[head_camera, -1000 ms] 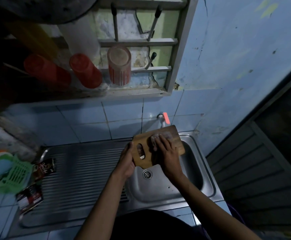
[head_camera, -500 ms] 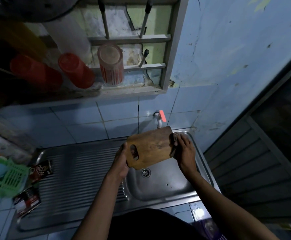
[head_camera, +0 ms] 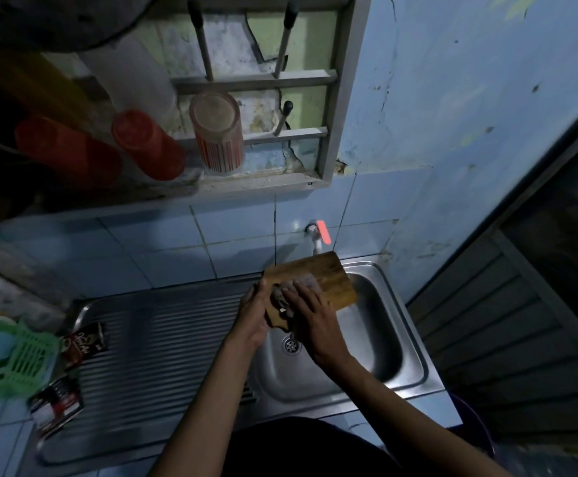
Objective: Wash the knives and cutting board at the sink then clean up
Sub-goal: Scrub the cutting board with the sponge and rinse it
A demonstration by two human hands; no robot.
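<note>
The wooden cutting board (head_camera: 325, 277) is held tilted over the steel sink basin (head_camera: 380, 342), just below the wall tap (head_camera: 317, 235) with its red lever. My left hand (head_camera: 253, 316) grips the board's lower left end, by the handle hole. My right hand (head_camera: 313, 320) lies over the board's face and holds a grey scouring pad (head_camera: 280, 297) against the wood. Some pale foam shows on the board beside my fingers. No knife can be made out in the sink.
The ribbed drainboard (head_camera: 163, 342) stretches left of the basin, with two dark sachets (head_camera: 86, 342) near its left edge. A green plastic basket (head_camera: 22, 359) sits at far left. The wall rack (head_camera: 339, 98) above holds red cups (head_camera: 146, 146), a striped glass (head_camera: 218, 132) and black-handled utensils (head_camera: 199, 39).
My right hand went out to the board's right edge, then came back left across its face to the handle end with the pad. My left hand kept its grip.
</note>
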